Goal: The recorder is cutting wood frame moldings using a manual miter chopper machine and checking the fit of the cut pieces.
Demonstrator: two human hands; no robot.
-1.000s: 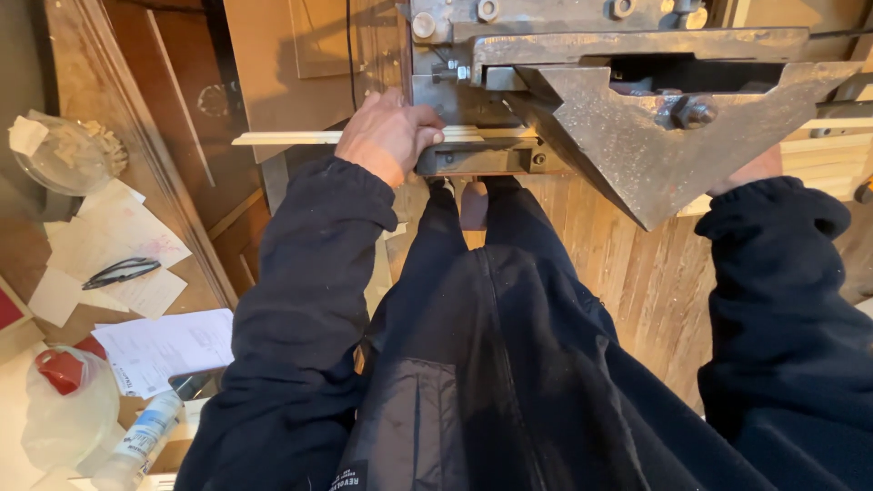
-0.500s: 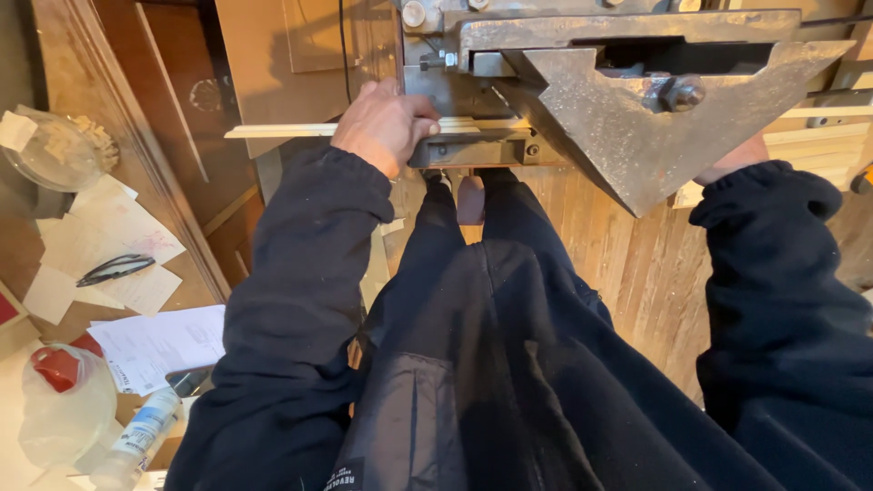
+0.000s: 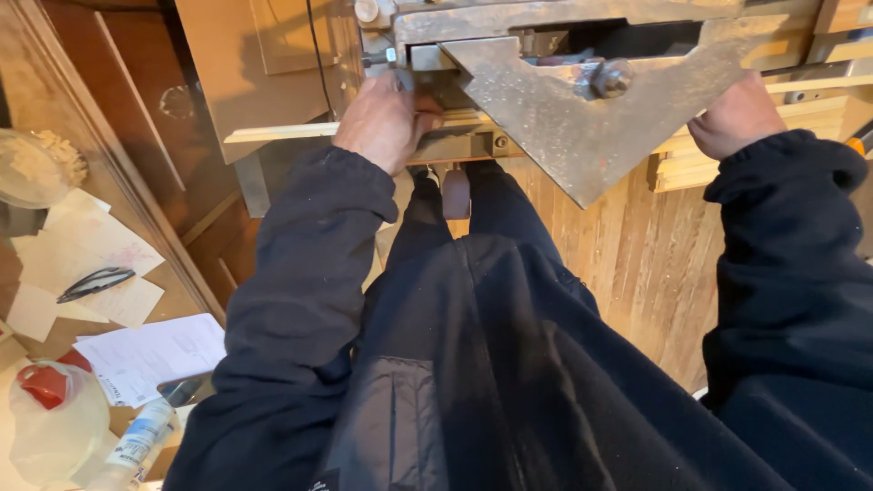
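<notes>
wooden strip [image 3: 282, 133] pressed under left hand [image 3: 384, 123], fingers curled on it; right hand [image 3: 735, 116] grips stacked slats [image 3: 800, 127], knuckles up.

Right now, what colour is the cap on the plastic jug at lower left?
Red cap, seen in the head view.

Left hand [image 3: 386, 123] on wood strip [image 3: 282, 133] left of triangular metal plate [image 3: 582, 118]; right hand [image 3: 735, 116] right of plate; papers [image 3: 145, 356] on bench at left.
</notes>
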